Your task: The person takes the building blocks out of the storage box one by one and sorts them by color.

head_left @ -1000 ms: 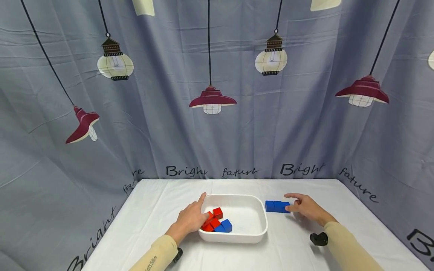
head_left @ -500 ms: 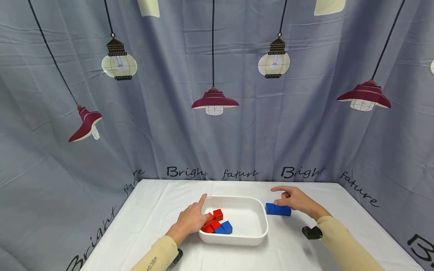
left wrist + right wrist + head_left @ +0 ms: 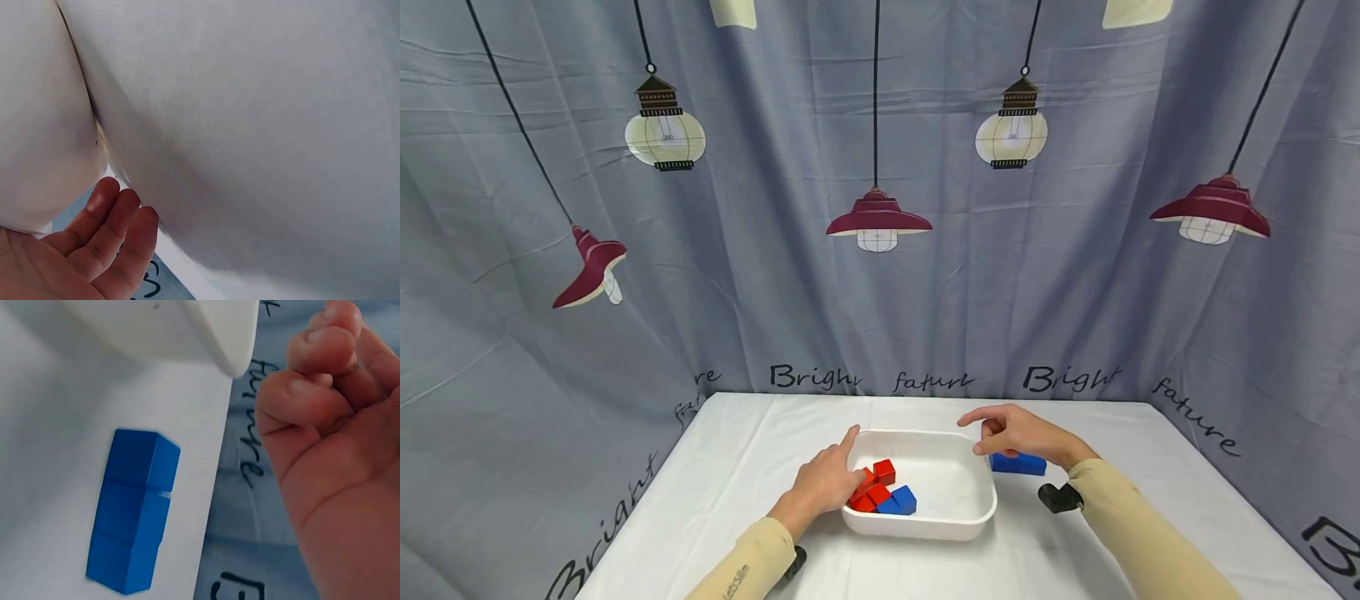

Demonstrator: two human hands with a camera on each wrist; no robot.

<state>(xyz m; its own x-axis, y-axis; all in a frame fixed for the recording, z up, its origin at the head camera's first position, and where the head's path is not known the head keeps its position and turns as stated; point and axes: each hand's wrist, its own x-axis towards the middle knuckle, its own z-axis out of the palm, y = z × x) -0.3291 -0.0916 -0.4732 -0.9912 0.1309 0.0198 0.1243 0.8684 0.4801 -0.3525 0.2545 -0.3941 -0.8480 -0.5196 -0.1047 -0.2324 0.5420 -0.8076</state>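
Observation:
A white plastic container (image 3: 925,529) stands on the table with several red cubes (image 3: 884,472) and a few blue cubes (image 3: 904,499) gathered at its left end. My left hand (image 3: 823,479) holds the container's left side, thumb over the rim and index finger pointing along it. In the left wrist view, its other fingers (image 3: 103,209) curve below the outer wall. Over the container's right rim hovers my right hand (image 3: 1026,433), index finger stretched out and the rest bent, holding nothing. Below it, three blue cubes (image 3: 128,512) lie in a row, partly hidden by the hand in the head view.
A white cloth (image 3: 700,492) covers the table. Behind it hangs a grey-blue curtain (image 3: 790,275) printed with lamps and lettering. A black wrist camera (image 3: 1060,497) sits on the right forearm.
My right hand has moved left, away from the row of blue cubes, and now overlaps the container's right rim. The left hand and the cubes have stayed in place.

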